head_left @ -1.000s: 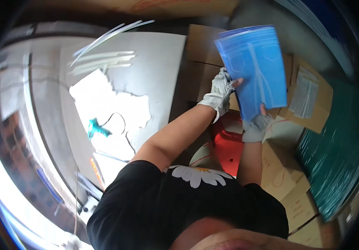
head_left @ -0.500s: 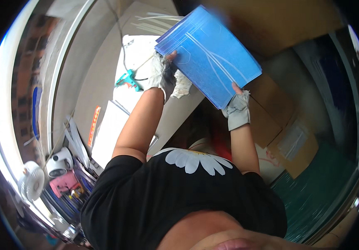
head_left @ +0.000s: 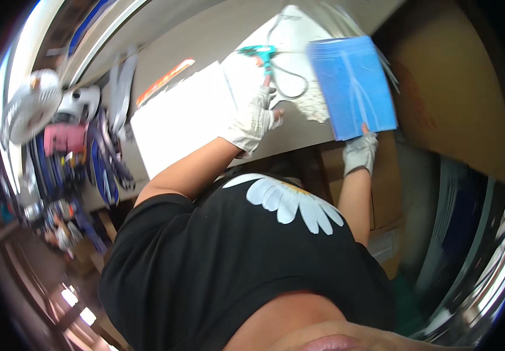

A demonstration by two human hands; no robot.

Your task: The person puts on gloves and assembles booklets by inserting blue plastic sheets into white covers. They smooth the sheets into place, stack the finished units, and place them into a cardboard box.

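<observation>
My right hand (head_left: 360, 151), in a white fingerless glove, grips the near edge of a stack of blue sheets (head_left: 355, 88) printed with pale lines, thumb on top. The stack lies over the right part of the table, though I cannot tell whether it rests flat there. My left hand (head_left: 252, 120), gloved the same way, is off the stack and holds nothing, its fingers apart. Its index finger reaches toward a teal glue gun (head_left: 266, 51) and looks close to its handle; contact is unclear. A dark cord (head_left: 302, 93) loops from the glue gun.
White sheets (head_left: 188, 111) cover the table's left part, an orange strip (head_left: 164, 82) beyond them. Whitish lumps (head_left: 314, 104) and clear sticks (head_left: 346, 20) lie near the stack. A large cardboard box (head_left: 457, 88) stands at right. White fans (head_left: 34, 105) stand at far left.
My left hand has let go of the blue stack and moved left toward the glue gun. My right hand has brought the stack nearer and turned it more upright in view. The view has swung left.
</observation>
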